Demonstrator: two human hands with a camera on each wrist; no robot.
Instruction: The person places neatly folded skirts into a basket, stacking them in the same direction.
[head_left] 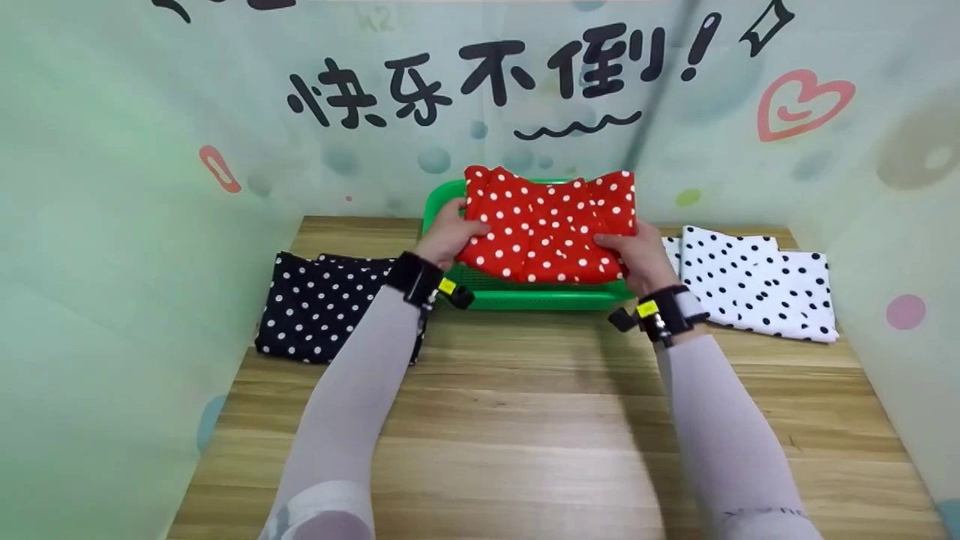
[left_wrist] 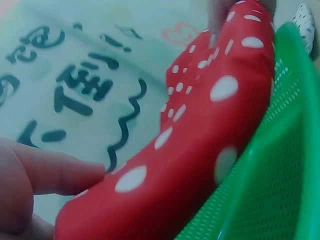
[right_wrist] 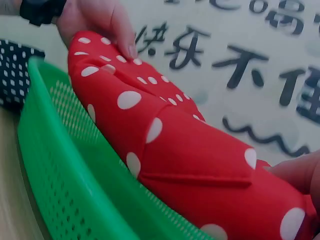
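Red cloth (head_left: 551, 229) hangs between the left hand (head_left: 448, 234) and right hand (head_left: 639, 251), each pinching one side. Below both hands sits the basket (head_left: 536, 302). If one grip slackens, the folds might slip open. Beyond the left hand, the right wrist view catches black cloth (right_wrist: 16, 72), which the left wrist view misses.

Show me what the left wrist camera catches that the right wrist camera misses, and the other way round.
Only the left wrist view shows a bit of the white cloth with black dots and the pink heart on the backdrop.

Only the right wrist view shows part of the black cloth with white dots.

Both show the red dotted cloth, the green basket, the backdrop's black lettering, and parts of the left hand and right hand holding the red cloth.
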